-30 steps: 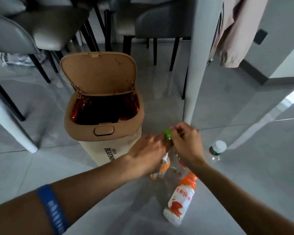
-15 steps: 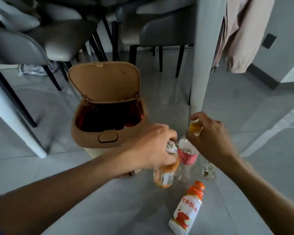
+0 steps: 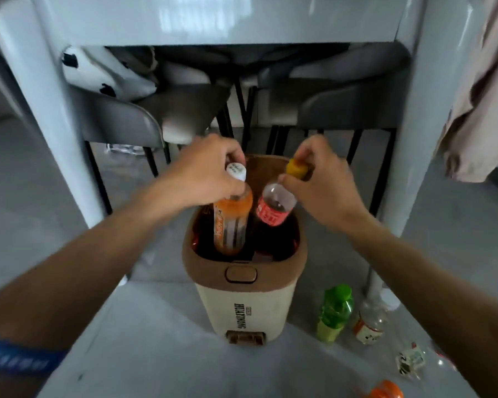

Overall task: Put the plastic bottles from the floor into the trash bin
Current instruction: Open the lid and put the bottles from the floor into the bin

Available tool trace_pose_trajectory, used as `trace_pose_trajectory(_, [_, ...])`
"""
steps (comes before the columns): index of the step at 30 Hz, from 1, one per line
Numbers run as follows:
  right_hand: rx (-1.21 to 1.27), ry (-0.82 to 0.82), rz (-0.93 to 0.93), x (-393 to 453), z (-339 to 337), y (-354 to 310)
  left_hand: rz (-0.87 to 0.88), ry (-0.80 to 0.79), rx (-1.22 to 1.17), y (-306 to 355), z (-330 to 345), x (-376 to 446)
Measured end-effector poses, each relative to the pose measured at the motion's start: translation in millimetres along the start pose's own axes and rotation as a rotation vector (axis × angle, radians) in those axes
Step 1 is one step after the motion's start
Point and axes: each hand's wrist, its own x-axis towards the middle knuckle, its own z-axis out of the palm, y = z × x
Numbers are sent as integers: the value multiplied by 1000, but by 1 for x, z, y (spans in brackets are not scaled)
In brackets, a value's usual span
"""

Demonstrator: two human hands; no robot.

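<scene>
Plastic bottles: I hold two by their necks, upright, over the mouth of the tan, brown-rimmed plastic trash bin (image 3: 243, 300), whose lid stands open behind them.
Left hand (image 3: 202, 176): my fingers are closed round the neck of the orange-labelled clear bottle with the white cap (image 3: 232, 222); its lower half looks already inside the opening.
Right hand (image 3: 322, 185): my fingertips pinch the yellow cap of the clear bottle with the red label (image 3: 275, 208), which hangs tilted, its base dark against the bin's inside.
Still on the floor: a green plastic bottle with a green cap (image 3: 335, 314) stands just beside the bin, a clear bottle with an orange-and-white label (image 3: 370, 323) next to it, and an orange-capped bottle (image 3: 385, 391) lies at the frame's lower edge.
Risk, dropping together: I judge both bottles could jam side by side in the narrow mouth and one tip out over the rim.
Risk, cap grip: the right-hand hold is only on the cap, so the tilted bottle may swing, strike the rim and bounce to the floor.
Risk, knock: a hard release could rock the light bin into the green bottle.
Risk, lid: bumping it could shut it.
</scene>
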Motion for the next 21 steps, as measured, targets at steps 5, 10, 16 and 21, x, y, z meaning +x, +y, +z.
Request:
trace_pose_trajectory(5, [-206, -268, 91, -3, 61, 42, -70, -133, 136, -58, 82, 14])
trace_pose_trajectory(10, [-172, -309, 175, -1, 85, 58, -110, -147, 157, -91, 105, 27])
trace_pose_trajectory(16, [-636, -437, -67, 3, 91, 64, -76, -268, 255, -108, 121, 18])
trace_pose_trajectory(21, [-1015, -517, -165, 8, 89, 72, -27, -273, 293, -106, 120, 17])
